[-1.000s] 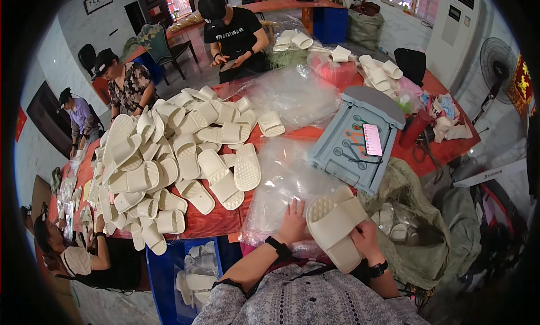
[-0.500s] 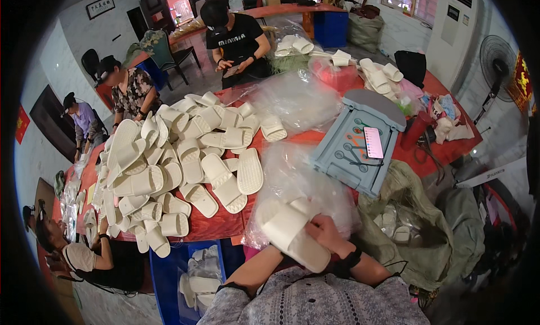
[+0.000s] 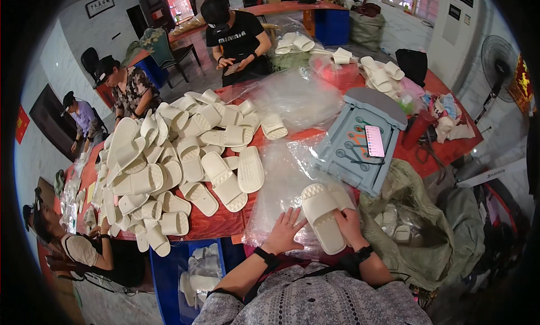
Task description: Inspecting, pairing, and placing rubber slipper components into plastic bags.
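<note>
In front of me, my right hand (image 3: 350, 228) grips a pair of cream slide slippers (image 3: 326, 221) by their right side; the second slipper shows partly behind the first. Just left of them, my left hand (image 3: 284, 234) lies open, fingers spread, on a stack of clear plastic bags (image 3: 284, 181). It holds nothing. To the left rises a big heap of loose cream slippers (image 3: 149, 181), with one slipper lying sole up (image 3: 251, 170) at the heap's right edge, close to the bags.
A grey plastic stand (image 3: 349, 150) with a phone (image 3: 374, 141) lies right of the bags. An open woven sack (image 3: 413, 229) with bagged slippers stands at my right; a blue bin (image 3: 165, 285) sits below the table edge. Several people work around the red table (image 3: 225, 226).
The slippers have moved right and forward, turning more upright over the bags. My left hand has come out from behind them and now lies spread on the plastic.
</note>
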The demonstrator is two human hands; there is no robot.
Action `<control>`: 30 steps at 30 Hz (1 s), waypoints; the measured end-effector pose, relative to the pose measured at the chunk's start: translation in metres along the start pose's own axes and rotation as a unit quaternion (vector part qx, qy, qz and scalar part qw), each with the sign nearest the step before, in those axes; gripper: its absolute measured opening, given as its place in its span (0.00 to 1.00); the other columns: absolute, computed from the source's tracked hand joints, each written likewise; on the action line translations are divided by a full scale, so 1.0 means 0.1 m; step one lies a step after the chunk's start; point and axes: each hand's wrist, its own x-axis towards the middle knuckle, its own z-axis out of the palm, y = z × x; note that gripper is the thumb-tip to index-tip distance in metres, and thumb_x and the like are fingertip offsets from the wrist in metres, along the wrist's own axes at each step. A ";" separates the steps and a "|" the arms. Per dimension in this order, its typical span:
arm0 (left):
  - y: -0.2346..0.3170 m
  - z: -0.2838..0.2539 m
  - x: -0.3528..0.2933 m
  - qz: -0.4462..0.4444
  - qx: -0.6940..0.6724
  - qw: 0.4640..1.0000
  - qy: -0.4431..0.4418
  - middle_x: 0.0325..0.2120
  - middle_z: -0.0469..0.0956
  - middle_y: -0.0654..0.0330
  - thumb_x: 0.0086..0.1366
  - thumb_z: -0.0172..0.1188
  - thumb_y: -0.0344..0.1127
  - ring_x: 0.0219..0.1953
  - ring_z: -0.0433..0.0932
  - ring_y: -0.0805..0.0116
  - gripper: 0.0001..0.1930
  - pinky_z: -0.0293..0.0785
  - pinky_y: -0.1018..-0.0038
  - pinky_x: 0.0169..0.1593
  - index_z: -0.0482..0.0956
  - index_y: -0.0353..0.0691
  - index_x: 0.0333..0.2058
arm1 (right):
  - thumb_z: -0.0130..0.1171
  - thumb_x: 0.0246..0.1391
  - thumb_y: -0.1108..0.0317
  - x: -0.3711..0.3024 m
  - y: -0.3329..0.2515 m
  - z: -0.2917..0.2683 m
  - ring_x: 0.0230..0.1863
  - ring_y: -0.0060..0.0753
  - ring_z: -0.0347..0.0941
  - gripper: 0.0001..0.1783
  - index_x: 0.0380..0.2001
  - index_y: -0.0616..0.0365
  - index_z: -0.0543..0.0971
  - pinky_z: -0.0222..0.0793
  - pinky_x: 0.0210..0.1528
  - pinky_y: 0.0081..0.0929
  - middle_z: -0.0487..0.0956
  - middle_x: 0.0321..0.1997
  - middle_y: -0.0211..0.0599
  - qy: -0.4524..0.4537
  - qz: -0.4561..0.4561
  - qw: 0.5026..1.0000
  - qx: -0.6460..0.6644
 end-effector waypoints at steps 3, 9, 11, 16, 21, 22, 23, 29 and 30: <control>0.00 0.02 0.03 -0.002 0.037 0.999 0.007 0.68 0.54 0.44 0.50 0.68 0.61 0.68 0.53 0.38 0.47 0.54 0.48 0.67 0.61 0.54 0.67 | 0.61 0.56 0.60 -0.05 0.08 -0.08 0.18 0.44 0.70 0.20 0.21 0.69 0.76 0.63 0.25 0.39 0.73 0.17 0.51 0.011 0.016 1.000 -0.002; -0.07 0.04 0.13 -0.006 0.013 0.999 0.047 0.64 0.62 0.42 0.61 0.58 0.59 0.64 0.61 0.38 0.33 0.61 0.49 0.63 0.70 0.53 0.62 | 0.61 0.55 0.62 -0.12 0.21 -0.21 0.19 0.25 0.66 0.19 0.22 0.70 0.76 0.62 0.23 0.33 0.72 0.15 0.42 0.028 0.055 0.998 0.024; -0.08 0.04 0.16 -0.014 0.006 0.998 0.054 0.63 0.63 0.42 0.64 0.55 0.59 0.63 0.62 0.39 0.30 0.62 0.50 0.62 0.71 0.52 0.61 | 0.61 0.55 0.62 -0.13 0.20 -0.22 0.19 0.24 0.66 0.19 0.22 0.70 0.76 0.62 0.23 0.32 0.72 0.15 0.41 0.035 0.053 0.998 0.022; -0.14 0.01 0.28 -0.128 -0.035 0.989 0.071 0.58 0.70 0.42 0.68 0.53 0.52 0.59 0.68 0.39 0.27 0.69 0.54 0.58 0.71 0.48 0.61 | 0.61 0.56 0.59 -0.16 0.09 -0.27 0.19 0.28 0.68 0.21 0.20 0.70 0.76 0.63 0.24 0.35 0.72 0.15 0.44 0.053 0.088 0.993 0.051; -0.27 -0.24 0.50 -0.238 -0.300 0.921 0.064 0.51 0.77 0.42 0.70 0.48 0.49 0.55 0.73 0.43 0.24 0.67 0.60 0.60 0.71 0.46 0.60 | 0.62 0.56 0.62 -0.19 0.08 -0.35 0.18 0.22 0.64 0.20 0.20 0.70 0.75 0.60 0.21 0.32 0.71 0.14 0.38 0.051 0.080 0.993 0.075; -0.30 -0.26 0.52 -0.280 -0.384 0.879 0.029 0.51 0.77 0.43 0.71 0.47 0.49 0.56 0.74 0.45 0.24 0.67 0.63 0.61 0.71 0.45 0.61 | 0.62 0.56 0.62 -0.20 0.08 -0.37 0.18 0.22 0.64 0.20 0.20 0.70 0.75 0.60 0.21 0.32 0.71 0.14 0.38 0.051 0.080 0.993 0.075; -0.36 -0.19 0.53 -0.281 -0.383 0.880 0.030 0.51 0.77 0.43 0.71 0.47 0.49 0.56 0.74 0.45 0.24 0.67 0.63 0.61 0.71 0.45 0.61 | 0.62 0.56 0.63 -0.21 0.07 -0.38 0.18 0.22 0.64 0.19 0.21 0.70 0.75 0.60 0.21 0.31 0.72 0.14 0.38 0.045 0.068 0.994 0.068; -0.57 -0.04 0.64 -0.258 -0.447 0.851 0.099 0.54 0.76 0.43 0.71 0.47 0.52 0.59 0.72 0.50 0.26 0.65 0.68 0.63 0.74 0.41 0.58 | 0.61 0.56 0.67 -0.34 -0.37 -0.54 0.23 0.21 0.69 0.12 0.31 0.69 0.80 0.65 0.26 0.28 0.76 0.20 0.38 -0.033 -0.030 0.994 0.099; -0.52 -0.09 0.67 -0.281 -0.440 0.850 0.068 0.53 0.76 0.43 0.71 0.46 0.52 0.59 0.73 0.51 0.25 0.65 0.68 0.62 0.76 0.40 0.56 | 0.61 0.57 0.68 -0.36 -0.41 -0.56 0.25 0.22 0.72 0.11 0.35 0.67 0.81 0.68 0.29 0.27 0.79 0.23 0.39 -0.063 -0.068 0.986 0.140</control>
